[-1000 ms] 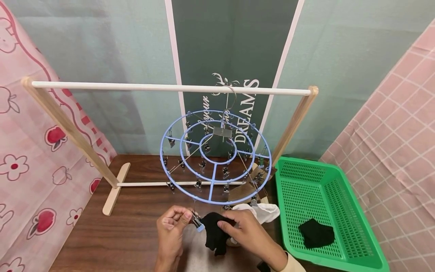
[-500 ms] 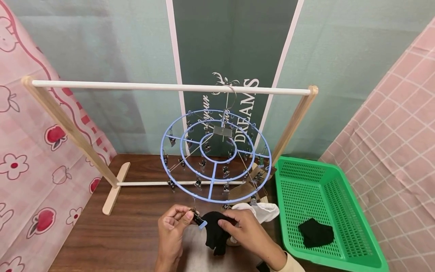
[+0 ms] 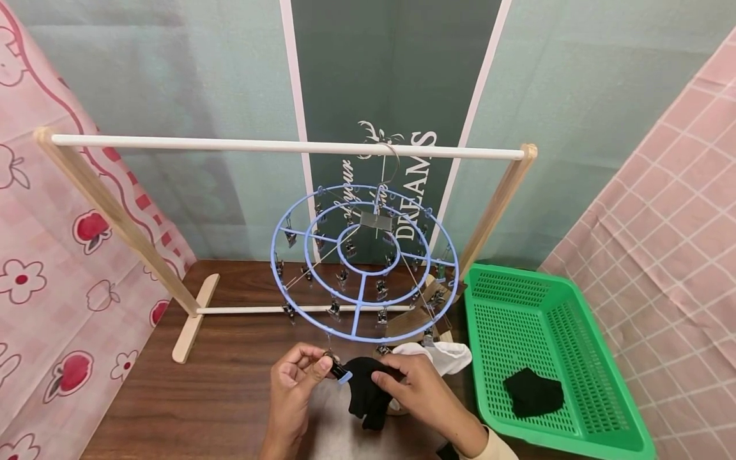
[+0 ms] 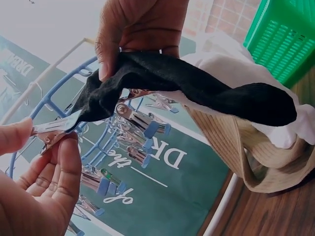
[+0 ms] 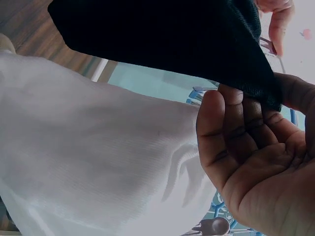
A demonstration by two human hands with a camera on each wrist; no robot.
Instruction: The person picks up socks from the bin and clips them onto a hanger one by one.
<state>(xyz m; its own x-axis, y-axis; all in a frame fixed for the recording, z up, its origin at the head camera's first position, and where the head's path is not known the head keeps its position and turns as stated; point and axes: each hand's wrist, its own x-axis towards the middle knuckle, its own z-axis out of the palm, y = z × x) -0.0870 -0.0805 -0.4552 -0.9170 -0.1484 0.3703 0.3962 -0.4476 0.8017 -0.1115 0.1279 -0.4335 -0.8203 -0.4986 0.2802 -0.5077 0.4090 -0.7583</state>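
My left hand (image 3: 293, 393) pinches a metal clip (image 3: 338, 368) with blue tips, which hangs from the front of a round blue drying hanger (image 3: 359, 310). A black sock (image 3: 366, 393) is pinched at its edge between the thumb and fingers of my right hand (image 3: 422, 390). In the left wrist view, the clip's blue tips (image 4: 73, 121) meet the end of the black sock (image 4: 162, 73), and the rest of it stretches to the right. Just behind my right hand, a white sock (image 3: 451, 358) hangs from the hanger's clips.
A wooden rack with a white bar (image 3: 230, 144) carries the hanger, whose rings hold several other clips. Beige ribbed fabric (image 4: 216, 132) hangs near the white sock. To the right stands a green basket (image 3: 480, 358) with a black piece of clothing (image 3: 533, 393) inside.
The clip in my left hand has tilted and shifted slightly right, its blue tips nearer the black sock. My right hand has barely moved.
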